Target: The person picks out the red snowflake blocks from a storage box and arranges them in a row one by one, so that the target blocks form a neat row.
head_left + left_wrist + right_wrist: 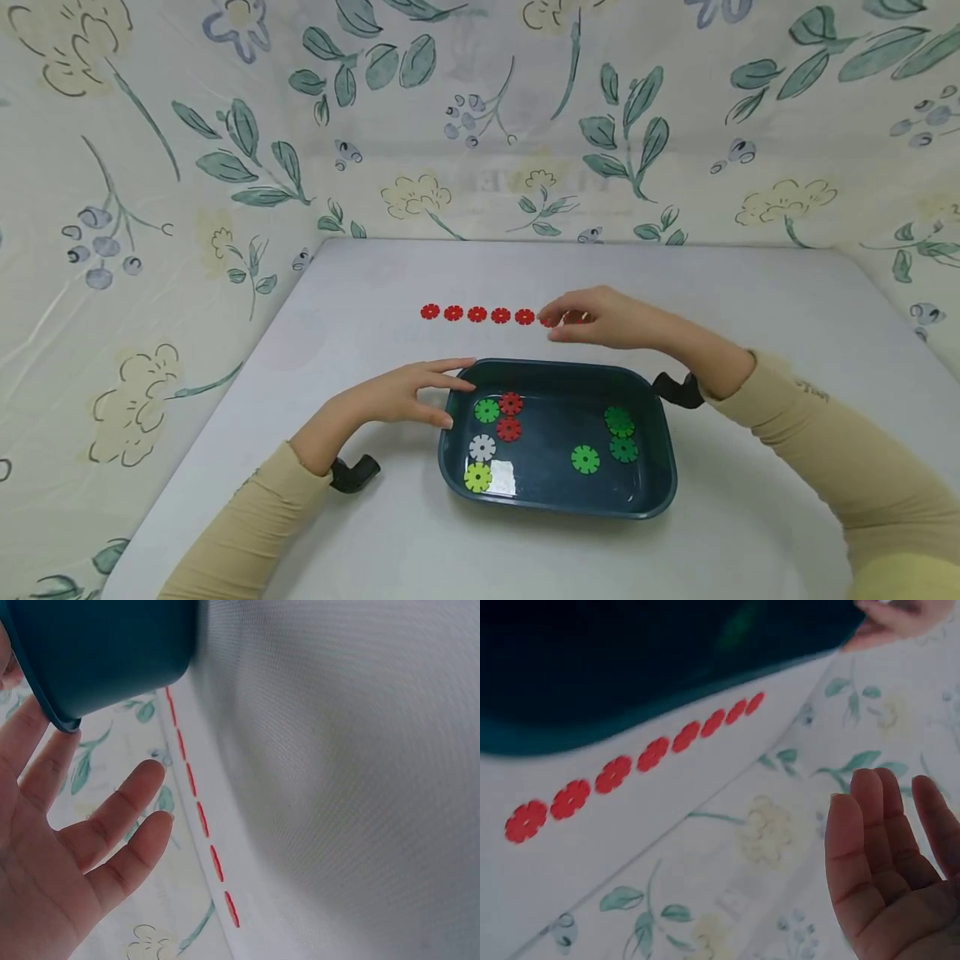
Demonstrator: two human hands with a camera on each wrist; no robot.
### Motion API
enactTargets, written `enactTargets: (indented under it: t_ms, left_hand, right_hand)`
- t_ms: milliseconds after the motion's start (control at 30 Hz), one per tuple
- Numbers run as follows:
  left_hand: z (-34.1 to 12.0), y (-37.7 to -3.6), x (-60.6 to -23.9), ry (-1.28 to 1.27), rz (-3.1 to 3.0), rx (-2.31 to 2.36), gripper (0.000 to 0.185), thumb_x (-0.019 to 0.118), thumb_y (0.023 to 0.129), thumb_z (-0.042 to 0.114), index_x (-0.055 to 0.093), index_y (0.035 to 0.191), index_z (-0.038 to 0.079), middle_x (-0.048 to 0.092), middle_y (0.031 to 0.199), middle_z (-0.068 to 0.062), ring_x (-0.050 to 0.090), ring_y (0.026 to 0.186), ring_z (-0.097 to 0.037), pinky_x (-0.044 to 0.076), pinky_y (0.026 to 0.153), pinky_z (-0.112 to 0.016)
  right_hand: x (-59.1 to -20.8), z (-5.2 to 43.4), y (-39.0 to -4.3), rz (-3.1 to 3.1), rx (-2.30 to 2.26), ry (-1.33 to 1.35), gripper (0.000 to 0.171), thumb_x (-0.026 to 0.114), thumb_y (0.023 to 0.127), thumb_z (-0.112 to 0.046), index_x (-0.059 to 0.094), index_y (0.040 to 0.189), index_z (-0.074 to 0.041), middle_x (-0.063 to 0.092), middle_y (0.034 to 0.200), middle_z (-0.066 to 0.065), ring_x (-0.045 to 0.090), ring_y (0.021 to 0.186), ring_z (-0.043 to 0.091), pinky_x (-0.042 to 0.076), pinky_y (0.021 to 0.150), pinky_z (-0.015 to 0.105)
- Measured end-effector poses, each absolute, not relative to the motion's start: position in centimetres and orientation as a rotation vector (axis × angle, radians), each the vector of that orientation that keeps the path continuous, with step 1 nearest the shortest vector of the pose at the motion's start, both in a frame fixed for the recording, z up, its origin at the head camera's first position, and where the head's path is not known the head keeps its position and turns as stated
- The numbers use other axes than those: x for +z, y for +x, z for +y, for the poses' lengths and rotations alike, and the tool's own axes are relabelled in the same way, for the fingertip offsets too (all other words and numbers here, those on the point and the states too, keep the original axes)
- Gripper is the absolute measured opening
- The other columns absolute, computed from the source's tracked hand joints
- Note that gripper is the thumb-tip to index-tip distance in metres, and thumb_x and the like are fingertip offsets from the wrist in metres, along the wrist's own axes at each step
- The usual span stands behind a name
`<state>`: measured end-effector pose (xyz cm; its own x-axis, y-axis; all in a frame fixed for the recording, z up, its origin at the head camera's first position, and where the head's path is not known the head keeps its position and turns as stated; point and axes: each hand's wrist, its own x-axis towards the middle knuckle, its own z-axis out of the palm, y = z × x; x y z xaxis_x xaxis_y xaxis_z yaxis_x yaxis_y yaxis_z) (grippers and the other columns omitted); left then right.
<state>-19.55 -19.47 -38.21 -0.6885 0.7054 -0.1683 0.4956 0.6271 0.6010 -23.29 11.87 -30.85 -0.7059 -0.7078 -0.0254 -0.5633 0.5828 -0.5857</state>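
A row of several red notched, flower-shaped discs (477, 314) lies on the white table behind a dark teal tray (555, 417). Over the right end of that row is my right hand (611, 318), partly covering the last discs. In the right wrist view its fingers (866, 825) look loosely extended, and nothing shows between them. My left hand (405, 393) rests its spread fingers at the tray's left rim. The left wrist view shows those fingertips (60, 761) touching the rim from outside, not curled round it.
Inside the tray lie red discs (509, 429), a white disc (482, 448), a yellow disc (477, 477) and several green ones, such as a green disc (585, 459) on the right. Floral cloth (480, 167) hangs behind the table (375, 283). Each wrist wears a black mount (356, 474).
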Motion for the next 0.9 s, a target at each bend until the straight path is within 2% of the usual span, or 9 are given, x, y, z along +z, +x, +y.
enactTargets:
  t_ms: [167,300,500,667,900]
  left_hand:
    - [-19.6,-19.7,-38.3,0.965,2.447,0.748,0.054,0.07,0.079,0.031,0.054,0.129,0.016,0.028,0.149,-0.003,0.026,0.135,-0.028,0.034,0.1,-0.052]
    - [-19.7,-19.7,-38.3,0.982,2.436,0.758,0.054,0.07,0.08,0.032,0.054,0.129,0.016,0.027,0.149,-0.003,0.025,0.135,-0.028,0.033,0.101,-0.052]
    - [-19.6,-19.8,-38.3,1.003,2.434,0.76,0.055,0.07,0.079,0.032,0.054,0.129,0.014,0.028,0.149,-0.004,0.025,0.136,-0.028,0.034,0.1,-0.051]
    - [-19.6,-20.0,-38.5,0.994,2.434,0.765,0.054,0.07,0.079,0.031,0.054,0.129,0.015,0.027,0.149,-0.002,0.024,0.136,-0.026,0.034,0.101,-0.049]
    - [-19.7,-20.0,-38.8,0.975,2.429,0.77,0.054,0.07,0.079,0.029,0.054,0.129,0.015,0.027,0.15,-0.002,0.024,0.136,-0.026,0.035,0.1,-0.049]
  right_hand:
    - [-32.0,9.5,-20.9,2.466,-0.695,-1.202,0.04,0.066,0.084,-0.028,0.06,0.118,-0.008,0.063,0.109,0.007,0.058,0.089,0.015,0.05,0.074,0.026]
    - [-33.9,7.9,-20.0,2.431,-0.575,-1.232,0.043,0.069,0.081,-0.028,0.061,0.119,-0.008,0.062,0.107,0.007,0.056,0.088,0.017,0.049,0.07,0.021]
    - [-36.1,6.3,-19.6,2.383,-0.457,-1.218,0.042,0.073,0.078,-0.021,0.062,0.116,-0.007,0.062,0.106,0.007,0.057,0.092,0.02,0.051,0.074,0.024]
    - [-37.8,5.4,-19.6,2.37,-0.383,-1.251,0.041,0.074,0.076,-0.019,0.063,0.114,-0.008,0.061,0.103,0.004,0.056,0.093,0.015,0.05,0.08,0.024]
    - [-38.9,4.6,-19.6,2.387,-0.297,-1.229,0.042,0.076,0.074,-0.018,0.064,0.114,-0.011,0.059,0.106,0.004,0.055,0.093,0.013,0.05,0.08,0.023]
